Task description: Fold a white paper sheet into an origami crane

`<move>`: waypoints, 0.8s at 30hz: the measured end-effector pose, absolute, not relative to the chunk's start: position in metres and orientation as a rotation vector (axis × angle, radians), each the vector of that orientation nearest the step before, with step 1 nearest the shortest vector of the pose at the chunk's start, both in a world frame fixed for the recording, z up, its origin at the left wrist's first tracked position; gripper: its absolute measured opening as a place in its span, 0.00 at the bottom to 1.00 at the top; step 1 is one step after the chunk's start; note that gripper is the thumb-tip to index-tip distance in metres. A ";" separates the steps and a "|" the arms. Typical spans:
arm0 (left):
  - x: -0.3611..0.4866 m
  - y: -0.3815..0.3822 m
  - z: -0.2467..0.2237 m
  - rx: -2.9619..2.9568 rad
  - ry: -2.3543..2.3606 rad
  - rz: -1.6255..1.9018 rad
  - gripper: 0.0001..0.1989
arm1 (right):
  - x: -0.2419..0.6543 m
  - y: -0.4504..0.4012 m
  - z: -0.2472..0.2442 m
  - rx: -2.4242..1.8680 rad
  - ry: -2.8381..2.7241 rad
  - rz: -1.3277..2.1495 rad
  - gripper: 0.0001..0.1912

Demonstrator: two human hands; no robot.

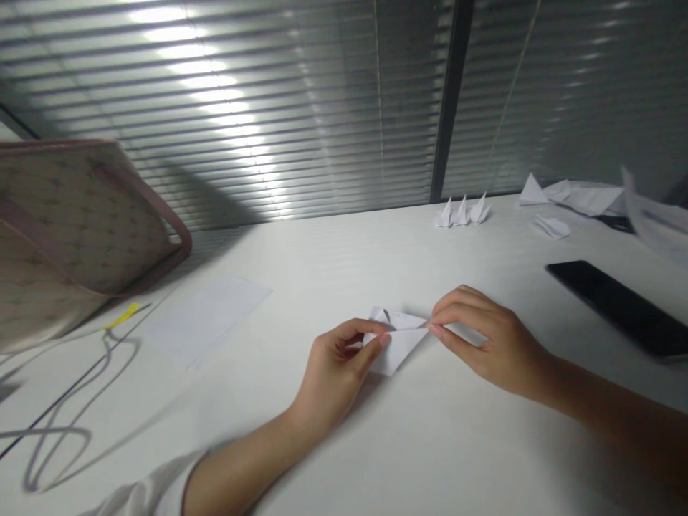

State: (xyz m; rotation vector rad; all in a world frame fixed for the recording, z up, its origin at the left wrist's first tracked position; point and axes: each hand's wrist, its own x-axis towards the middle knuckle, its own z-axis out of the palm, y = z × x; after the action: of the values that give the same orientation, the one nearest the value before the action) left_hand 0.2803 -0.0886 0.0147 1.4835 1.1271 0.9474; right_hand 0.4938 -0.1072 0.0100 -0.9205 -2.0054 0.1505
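**Two-handed hold on a folded sheet, viewed from above.** The folded white paper (400,352), a pointed, layered shape, lies on the white worktop (430,451) near the middle of the view, between the hands.

**Left hand** (338,373): enters from the near left, with a white sleeve (150,494) at the wrist. Its fingers (376,342) curve over the left part of the paper, grasping and steadying it.

**Right hand** (494,344): enters from the right. Its fingers (438,320) are drawn together in a pinch on the paper's right tip.

**Handling note:** a close pinch at the tip, set against a steady hold on the body of the sheet, appears to give good control. Keeping the left fingers firm should stop the layers from sliding, and light, even tension should avoid tearing the thin point.

**Surroundings:** three small pointed paper figures (462,213) stand at the far edge, with loose folded paper (585,197) to their right. A black tablet or phone (618,308) lies at right. A flat white sheet (207,319) lies at left, beside a patterned bag with pink trim (80,222).
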 end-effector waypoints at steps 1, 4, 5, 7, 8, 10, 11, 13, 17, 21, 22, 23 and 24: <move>0.280 -0.089 0.015 1.478 1.125 0.943 0.05 | 0.494 -0.107 0.010 -0.929 -1.991 0.173 0.05; 0.280 -0.089 0.014 1.460 1.124 0.928 0.06 | 0.495 -0.106 0.010 -0.988 -1.943 0.271 0.05; 0.280 -0.089 0.014 1.453 1.125 0.925 0.06 | 0.495 -0.105 0.010 -1.015 -1.930 0.310 0.06; 0.279 -0.088 0.014 1.439 1.126 0.920 0.06 | 0.497 -0.104 0.011 -1.058 -1.909 0.384 0.07; 0.279 -0.088 0.013 1.433 1.125 0.917 0.06 | 0.498 -0.104 0.011 -1.075 -1.897 0.408 0.09; 0.278 -0.088 0.013 1.426 1.119 0.910 0.07 | 0.498 -0.105 0.012 -1.095 -1.876 0.423 0.12; 0.278 -0.088 0.013 1.424 1.115 0.907 0.07 | 0.497 -0.105 0.012 -1.095 -1.871 0.414 0.12; 0.278 -0.088 0.013 1.424 1.112 0.901 0.07 | 0.495 -0.106 0.011 -1.071 -1.881 0.367 0.09; 0.279 -0.088 0.012 1.439 1.118 0.892 0.08 | 0.489 -0.107 0.007 -0.955 -1.940 0.248 0.03; 0.278 -0.089 0.012 1.475 1.132 0.886 0.08 | 0.487 -0.108 0.007 -0.950 -1.933 0.266 0.06; 0.278 -0.089 0.012 1.485 1.135 0.885 0.08 | 0.488 -0.109 0.007 -0.961 -1.924 0.277 0.06; 0.278 -0.090 0.012 1.496 1.138 0.885 0.08 | 0.488 -0.110 0.007 -0.972 -1.918 0.289 0.07; 0.278 -0.090 0.012 1.507 1.139 0.885 0.08 | 0.488 -0.110 0.008 -0.982 -1.918 0.301 0.07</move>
State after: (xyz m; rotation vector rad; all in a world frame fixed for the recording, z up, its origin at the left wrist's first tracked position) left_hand 0.2780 -0.0896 0.0123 1.5067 1.1394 0.8846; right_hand 0.4881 -0.1100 0.0079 -0.9819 -1.9179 0.3011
